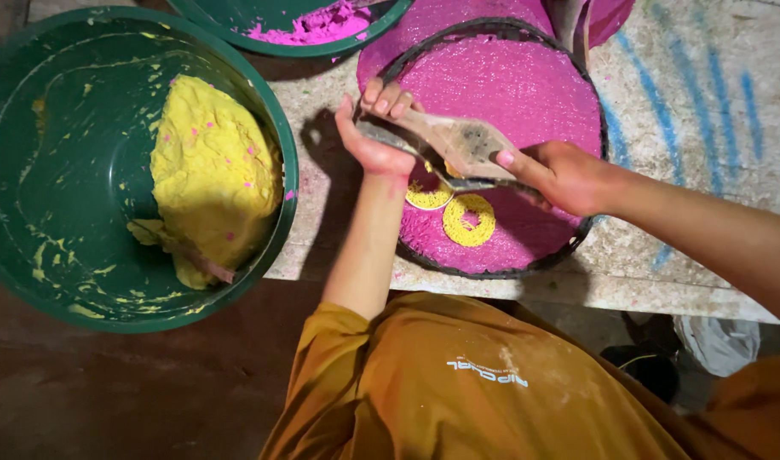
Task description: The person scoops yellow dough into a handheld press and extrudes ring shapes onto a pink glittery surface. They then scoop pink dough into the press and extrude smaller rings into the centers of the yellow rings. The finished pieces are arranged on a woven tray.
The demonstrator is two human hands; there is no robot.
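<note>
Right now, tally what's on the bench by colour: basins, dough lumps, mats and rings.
Green basins: 2, the near one and a far one
Yellow dough lump: 1
Pink dough lump: 1
Pink round mat: 1
Yellow pressed rings: 2
Total: 7

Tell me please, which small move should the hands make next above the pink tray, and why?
Probably shift the press sideways over bare pink mat. The left hand and right hand hold it above two yellow rings near the tray's front edge, so a free spot seems needed.
</note>
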